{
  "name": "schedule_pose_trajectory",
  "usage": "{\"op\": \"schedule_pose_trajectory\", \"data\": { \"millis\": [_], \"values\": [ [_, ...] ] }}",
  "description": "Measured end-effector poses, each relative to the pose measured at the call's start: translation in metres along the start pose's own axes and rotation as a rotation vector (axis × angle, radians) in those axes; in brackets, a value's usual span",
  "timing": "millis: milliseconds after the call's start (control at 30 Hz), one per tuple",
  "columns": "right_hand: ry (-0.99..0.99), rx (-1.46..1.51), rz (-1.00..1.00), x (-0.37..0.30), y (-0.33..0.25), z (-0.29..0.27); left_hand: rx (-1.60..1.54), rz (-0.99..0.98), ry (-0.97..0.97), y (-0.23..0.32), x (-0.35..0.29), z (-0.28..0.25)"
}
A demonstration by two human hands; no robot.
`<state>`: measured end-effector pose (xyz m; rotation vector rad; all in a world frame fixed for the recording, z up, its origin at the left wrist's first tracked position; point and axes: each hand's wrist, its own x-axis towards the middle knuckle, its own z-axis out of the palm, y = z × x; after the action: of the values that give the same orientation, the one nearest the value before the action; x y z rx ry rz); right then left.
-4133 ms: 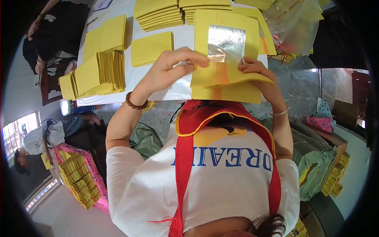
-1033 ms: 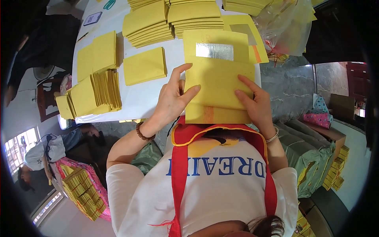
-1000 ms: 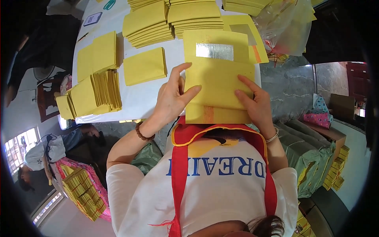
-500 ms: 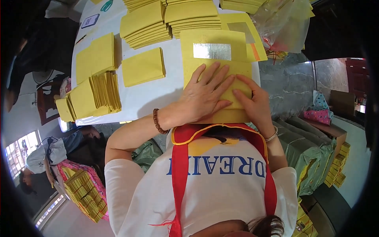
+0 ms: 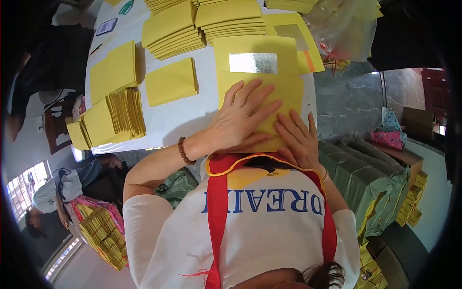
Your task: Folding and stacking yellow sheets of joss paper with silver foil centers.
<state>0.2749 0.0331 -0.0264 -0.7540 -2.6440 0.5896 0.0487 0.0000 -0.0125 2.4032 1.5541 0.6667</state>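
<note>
Head view: left hand (image 5: 239, 119) and right hand (image 5: 300, 142) lie flat, clasping nothing, upon folded yellow paper (image 5: 288, 88) at near edge of table (image 5: 166, 124); it seems light, bendable, best taken by side edges.

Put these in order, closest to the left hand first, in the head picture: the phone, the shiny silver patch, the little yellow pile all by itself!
1. Silver patch: just beyond the fingertips of the left hand, showing on the yellow sheet.
2. Little yellow pile: off to the left.
3. Phone: far off, toward the upper left.
</note>
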Motion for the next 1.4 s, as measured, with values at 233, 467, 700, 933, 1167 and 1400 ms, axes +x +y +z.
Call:
{"op": "schedule_pose_trajectory", "data": {
  "millis": [233, 467, 700, 933, 1167, 1400],
  "values": [
    [0.044, 0.052, -0.072, 0.000, 0.010, -0.003, 0.146, 0.154, -0.024, 0.009, -0.003, 0.000],
    [0.281, 0.799, 0.213, 0.011, 0.009, -0.013, 0.320, 0.009, 0.090, 0.017, -0.002, 0.005],
    [0.373, 0.746, 0.121, 0.010, 0.010, -0.012, 0.171, 0.052, 0.539, -0.024, -0.036, -0.062],
    [0.162, 0.561, 0.095, 0.010, 0.014, -0.012, 0.629, -0.279, 0.256, -0.154, -0.133, -0.029],
    [0.125, 0.458, 0.168, 0.010, 0.010, -0.009, 0.618, -0.308, 0.191, -0.174, -0.151, 0.009],
    [0.124, 0.405, 0.090, 0.012, 0.016, -0.003, 0.608, -0.300, 0.125, -0.175, -0.149, 0.011]
  ]
}}
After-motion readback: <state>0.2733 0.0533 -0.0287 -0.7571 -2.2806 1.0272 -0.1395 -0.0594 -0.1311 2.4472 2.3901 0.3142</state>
